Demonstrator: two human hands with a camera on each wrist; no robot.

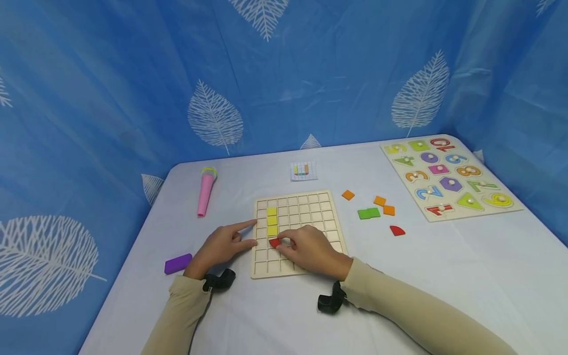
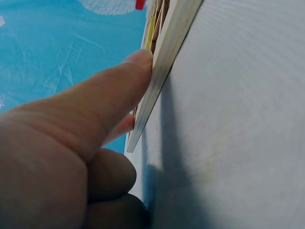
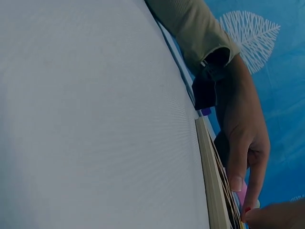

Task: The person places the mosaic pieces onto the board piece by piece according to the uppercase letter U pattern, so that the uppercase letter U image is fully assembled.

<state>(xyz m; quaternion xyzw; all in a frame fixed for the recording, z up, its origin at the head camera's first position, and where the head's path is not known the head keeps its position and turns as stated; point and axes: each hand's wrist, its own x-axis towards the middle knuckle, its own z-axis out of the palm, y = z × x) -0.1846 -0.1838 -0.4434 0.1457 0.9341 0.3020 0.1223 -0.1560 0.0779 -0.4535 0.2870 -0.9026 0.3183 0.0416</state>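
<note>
A wooden grid board [image 1: 312,208] lies on the white table. Three yellow square tiles [image 1: 272,221] form a column in its cells on the left side. Just below that column, my right hand [image 1: 310,250] pinches a red quarter-circle tile [image 1: 274,243] between thumb and forefinger, at a cell; whether it sits fully inside cannot be told. My left hand [image 1: 223,245] stretches its forefinger and thumb [image 2: 116,78] against the board's left edge, other fingers curled under. In the right wrist view, the red tile is mostly hidden by fingertips.
Right of the board lie orange tiles [image 1: 348,195], green tiles [image 1: 369,213] and another red quarter-circle [image 1: 397,230]. A pattern card [image 1: 303,171] is behind it. A number-and-shape puzzle [image 1: 451,183] lies far right. Left are a pink toy microphone [image 1: 205,193] and a purple block [image 1: 178,264].
</note>
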